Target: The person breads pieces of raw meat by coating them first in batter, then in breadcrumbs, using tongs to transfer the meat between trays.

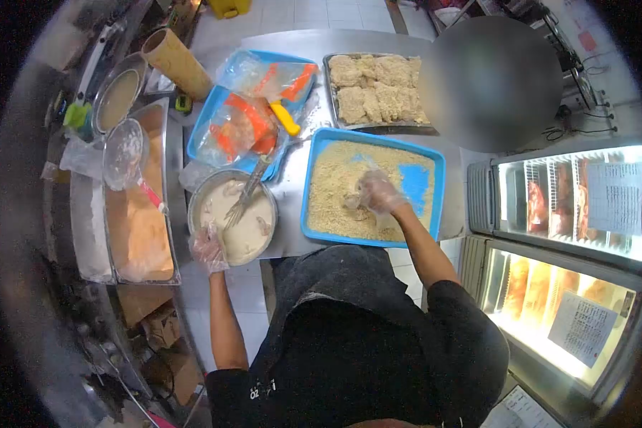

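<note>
Fingers [367, 188] on the gloved right hand [384, 194] are curled down into the crumbs [332, 182] in the blue tray [415, 184], can't tell if they're gripping anything. Gloved left hand [208, 250] is at the batter bowl's [274, 222] near-left rim, fingers bent, grip unclear. Whisk's [244, 202] in that bowl. Crumbed pieces [374, 89] sit behind the tray, same steel tabletop [289, 221].

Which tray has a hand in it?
The blue crumb tray, nearest the person: the right hand is in it. No hand is in the blue bag tray or the dark tray of coated pieces.
</note>
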{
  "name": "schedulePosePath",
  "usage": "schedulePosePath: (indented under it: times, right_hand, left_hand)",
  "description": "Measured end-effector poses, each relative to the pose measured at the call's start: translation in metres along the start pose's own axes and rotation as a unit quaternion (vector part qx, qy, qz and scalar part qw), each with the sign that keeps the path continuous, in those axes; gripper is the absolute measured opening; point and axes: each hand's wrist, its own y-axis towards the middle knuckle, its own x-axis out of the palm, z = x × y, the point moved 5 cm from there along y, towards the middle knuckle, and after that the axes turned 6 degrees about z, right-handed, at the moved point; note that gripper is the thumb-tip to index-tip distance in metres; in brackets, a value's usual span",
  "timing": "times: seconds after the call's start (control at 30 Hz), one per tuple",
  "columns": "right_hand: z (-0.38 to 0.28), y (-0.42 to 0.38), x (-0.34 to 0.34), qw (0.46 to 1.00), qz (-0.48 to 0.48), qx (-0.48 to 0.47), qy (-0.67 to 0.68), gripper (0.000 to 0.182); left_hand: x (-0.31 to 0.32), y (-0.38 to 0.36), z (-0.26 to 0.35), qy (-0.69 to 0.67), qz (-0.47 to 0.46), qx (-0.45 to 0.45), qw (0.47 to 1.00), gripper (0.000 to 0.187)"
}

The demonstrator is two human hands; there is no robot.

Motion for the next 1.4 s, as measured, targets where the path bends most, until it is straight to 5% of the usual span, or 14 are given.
schedulePosePath:
  times: [0.17, 0.2, 0.33, 0.4, 0.47, 0.53, 0.63, 0.77, 0.87, 1.0, 1.07, 1.2, 1.27, 1.4]
  right_hand:
    - [-0.011, -0.030, -0.086, 0.934, -0.045, 0.114, 0.336, 0.029]
    - [0.005, -0.028, -0.086, 0.946, -0.063, 0.042, 0.314, 0.035]
    - [0.062, -0.009, -0.122, 0.868, 0.040, 0.011, 0.495, 0.036]
    - [0.095, 0.012, -0.153, 0.842, 0.076, 0.013, 0.534, 0.038]
    - [0.114, 0.029, -0.191, 0.900, 0.158, 0.048, 0.402, 0.038]
    - [0.116, 0.048, -0.225, 0.861, 0.167, 0.013, 0.481, 0.035]
    - [0.179, 0.086, -0.233, 0.671, 0.125, -0.033, 0.730, 0.029]
    - [0.303, 0.141, -0.219, 0.811, 0.215, 0.093, 0.536, 0.028]
    - [0.299, 0.147, -0.230, 0.790, 0.229, 0.020, 0.569, 0.028]
    - [0.301, 0.143, -0.233, 0.685, 0.070, 0.032, 0.725, 0.029]
    - [0.302, 0.131, -0.219, 0.823, 0.212, 0.020, 0.527, 0.036]
    - [0.263, 0.066, -0.166, 0.829, 0.486, 0.056, 0.270, 0.043]
    - [0.274, 0.053, -0.131, 0.873, 0.487, 0.035, -0.015, 0.038]
    - [0.252, 0.028, -0.110, 0.885, 0.436, 0.106, -0.125, 0.026]
  left_hand:
    - [0.008, -0.009, -0.017, -0.143, -0.011, -0.021, 0.989, 0.022]
    - [0.020, -0.001, -0.051, 0.035, -0.015, 0.034, 0.999, 0.026]
    - [0.000, -0.011, 0.007, -0.025, 0.029, 0.039, 0.999, 0.024]
    - [0.022, -0.003, -0.058, 0.017, 0.037, 0.069, 0.997, 0.024]
    - [0.031, 0.003, -0.078, -0.046, 0.019, 0.047, 0.998, 0.023]
    - [0.028, -0.003, -0.064, -0.214, -0.031, -0.025, 0.976, 0.022]
    - [0.018, -0.005, -0.044, -0.119, -0.038, -0.045, 0.991, 0.023]
    - [0.013, -0.002, -0.031, -0.033, -0.026, -0.020, 0.999, 0.023]
    - [0.004, -0.010, -0.005, -0.062, -0.020, -0.008, 0.998, 0.023]
    - [-0.008, -0.014, 0.021, -0.078, -0.030, -0.059, 0.995, 0.023]
    - [-0.008, -0.014, 0.011, -0.083, -0.016, -0.047, 0.995, 0.024]
    - [-0.018, -0.012, 0.045, 0.026, -0.032, -0.072, 0.997, 0.026]
    - [-0.018, -0.013, 0.034, 0.023, -0.046, -0.080, 0.995, 0.028]
    - [0.038, -0.006, -0.075, -0.064, 0.024, -0.031, 0.997, 0.029]
